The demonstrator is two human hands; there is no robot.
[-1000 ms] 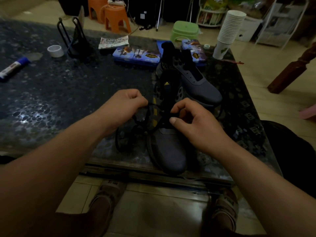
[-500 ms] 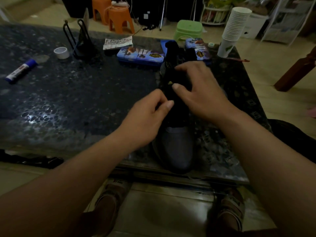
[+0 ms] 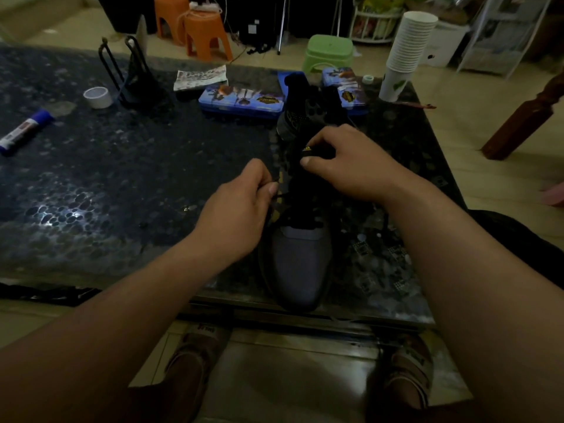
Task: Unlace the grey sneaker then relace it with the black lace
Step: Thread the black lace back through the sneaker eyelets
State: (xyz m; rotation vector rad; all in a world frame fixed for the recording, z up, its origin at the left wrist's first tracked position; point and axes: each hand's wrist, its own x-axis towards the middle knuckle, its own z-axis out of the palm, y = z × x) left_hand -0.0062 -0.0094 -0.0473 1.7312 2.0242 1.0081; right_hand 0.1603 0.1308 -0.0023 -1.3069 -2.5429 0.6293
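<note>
We see the grey sneaker point(image 3: 300, 264) on our dark table point(image 3: 122, 178), toe at the near edge, left hand point(image 3: 238, 212) pinching the black lace point(image 3: 282, 195), right hand point(image 3: 348, 169) curled round the tongue point(image 3: 305, 190), small yellow logo point(image 3: 306, 148) there, lettering unreadable.

table point(image 3: 122, 166) | grey sneaker point(image 3: 300, 264) | tape roll point(image 3: 98, 97) | glue stick point(image 3: 26, 128) | cup stack point(image 3: 407, 53)

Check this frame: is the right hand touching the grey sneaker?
Touching. The head view shows the right hand gripping the grey sneaker by its black tongue, with the thumb just below the yellow logo and the fingers curled over the top.
</note>
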